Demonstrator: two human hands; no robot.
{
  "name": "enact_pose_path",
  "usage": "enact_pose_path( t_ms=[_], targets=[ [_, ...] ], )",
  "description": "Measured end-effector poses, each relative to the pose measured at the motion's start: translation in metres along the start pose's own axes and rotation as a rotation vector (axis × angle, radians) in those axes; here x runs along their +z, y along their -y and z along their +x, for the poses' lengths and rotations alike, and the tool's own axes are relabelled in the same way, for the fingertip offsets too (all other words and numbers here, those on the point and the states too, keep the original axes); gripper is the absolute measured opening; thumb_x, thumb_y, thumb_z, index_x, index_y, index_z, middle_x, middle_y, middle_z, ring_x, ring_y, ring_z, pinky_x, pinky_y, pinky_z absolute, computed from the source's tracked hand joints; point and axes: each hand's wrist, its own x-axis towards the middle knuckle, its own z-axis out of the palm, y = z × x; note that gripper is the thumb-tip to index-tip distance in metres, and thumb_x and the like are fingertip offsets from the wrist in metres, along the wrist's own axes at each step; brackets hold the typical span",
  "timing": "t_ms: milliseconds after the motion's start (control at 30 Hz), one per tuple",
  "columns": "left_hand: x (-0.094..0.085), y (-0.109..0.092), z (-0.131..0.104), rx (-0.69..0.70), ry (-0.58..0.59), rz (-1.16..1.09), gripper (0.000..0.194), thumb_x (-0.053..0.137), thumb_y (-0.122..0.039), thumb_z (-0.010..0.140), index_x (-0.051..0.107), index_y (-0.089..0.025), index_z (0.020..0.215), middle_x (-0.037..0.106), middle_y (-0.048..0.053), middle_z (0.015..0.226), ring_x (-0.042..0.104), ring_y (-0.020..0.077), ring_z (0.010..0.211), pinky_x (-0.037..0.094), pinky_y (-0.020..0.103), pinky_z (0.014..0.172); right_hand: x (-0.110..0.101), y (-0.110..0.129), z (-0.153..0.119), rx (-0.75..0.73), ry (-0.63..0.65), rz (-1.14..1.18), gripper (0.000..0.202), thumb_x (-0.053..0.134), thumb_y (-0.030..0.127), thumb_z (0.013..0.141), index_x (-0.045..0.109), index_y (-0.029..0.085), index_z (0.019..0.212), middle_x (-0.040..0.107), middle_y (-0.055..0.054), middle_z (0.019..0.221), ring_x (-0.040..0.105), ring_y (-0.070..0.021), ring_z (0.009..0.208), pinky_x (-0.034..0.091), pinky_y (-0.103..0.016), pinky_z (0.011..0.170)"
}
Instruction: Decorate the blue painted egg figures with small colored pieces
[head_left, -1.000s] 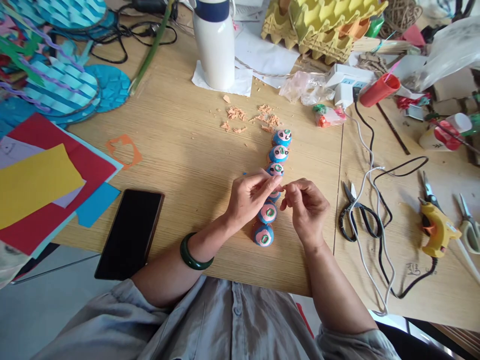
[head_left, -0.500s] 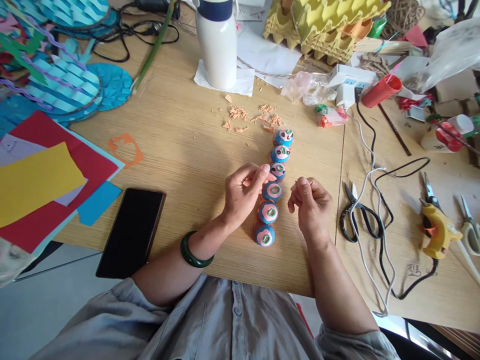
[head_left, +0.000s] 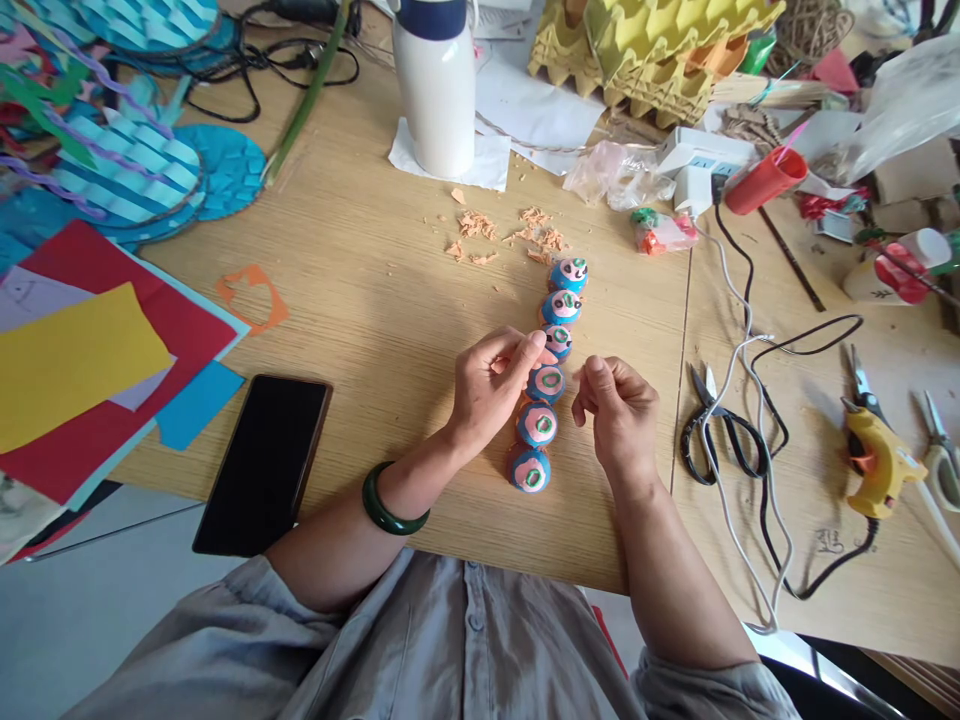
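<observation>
Several small round blue pieces with pink tops and green rings point(head_left: 539, 425) form a row on the wooden table, running away from me. The far ones also carry dark marks. My left hand point(head_left: 491, 385) hovers at the left of the row, thumb and forefinger pinched beside the third piece from the far end point(head_left: 559, 340). Across the row, my right hand point(head_left: 619, 410) is closed, its thumb pressed on the curled forefinger. Whatever either pinch holds is too small to make out. A dark green bangle point(head_left: 390, 505) circles my left wrist.
At the left lie a phone point(head_left: 262, 465) and coloured paper point(head_left: 82, 360). Black-handled scissors point(head_left: 720, 430), cables and a yellow glue gun point(head_left: 877, 460) are at the right. Beyond the row are orange shavings point(head_left: 476, 225), a white flask point(head_left: 435, 100) and yellow egg trays point(head_left: 645, 60).
My right hand has shifted slightly left, towards the row. My left hand has edged a little to the right. Both keep their pinched shape, and the row of pieces stays put.
</observation>
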Motion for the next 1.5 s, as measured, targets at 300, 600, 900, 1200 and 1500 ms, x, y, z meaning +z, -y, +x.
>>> enact_pose_path(
  t_ms=[300, 600, 900, 1200, 1500],
  targets=[
    [0.000, 0.001, 0.000, 0.043, 0.040, -0.005, 0.041, 0.065, -0.051, 0.096, 0.070, -0.020, 0.069, 0.074, 0.002, 0.073, 0.062, 0.0108, 0.061, 0.048, 0.027, 0.059, 0.000, -0.001, 0.000, -0.006, -0.007, 0.007, 0.040, 0.075, 0.057, 0.086, 0.065, 0.021, 0.071, 0.041, 0.009, 0.049, 0.036, -0.0054, 0.039, 0.034, -0.020, 0.036],
    [-0.001, 0.003, -0.001, 0.151, 0.154, 0.015, 0.027, 0.070, -0.046, 0.094, 0.076, -0.020, 0.090, 0.075, 0.006, 0.093, 0.070, 0.0150, 0.082, 0.055, 0.026, 0.068, 0.003, 0.002, -0.002, 0.023, 0.039, 0.020, 0.048, 0.072, 0.061, 0.087, 0.063, 0.020, 0.063, 0.039, 0.009, 0.046, 0.032, -0.0052, 0.037, 0.031, -0.021, 0.034],
    [-0.001, 0.007, 0.002, 0.375, 0.235, 0.147, 0.011, 0.074, -0.027, 0.093, 0.078, -0.020, 0.085, 0.077, 0.005, 0.083, 0.070, 0.0145, 0.081, 0.054, 0.026, 0.071, 0.005, 0.004, -0.005, 0.027, 0.073, 0.050, 0.056, 0.070, 0.062, 0.088, 0.052, 0.020, 0.055, 0.036, 0.008, 0.046, 0.032, -0.0053, 0.038, 0.031, -0.021, 0.034],
    [-0.003, 0.004, 0.001, 0.275, 0.162, 0.118, 0.014, 0.073, -0.029, 0.094, 0.079, -0.018, 0.088, 0.076, 0.003, 0.084, 0.067, 0.0113, 0.076, 0.053, 0.023, 0.070, 0.001, 0.006, -0.006, -0.071, -0.001, 0.060, 0.024, 0.076, 0.046, 0.089, 0.072, 0.023, 0.095, 0.041, 0.011, 0.053, 0.037, -0.0055, 0.040, 0.033, -0.021, 0.038],
    [-0.002, 0.007, 0.001, 0.258, 0.159, 0.097, 0.022, 0.071, -0.034, 0.095, 0.075, -0.018, 0.081, 0.072, 0.002, 0.077, 0.065, 0.0107, 0.072, 0.051, 0.024, 0.067, 0.006, 0.007, -0.011, -0.302, -0.005, -0.211, 0.012, 0.074, 0.032, 0.090, 0.072, 0.022, 0.096, 0.047, 0.010, 0.053, 0.041, -0.0059, 0.043, 0.027, -0.023, 0.043]
  ],
)
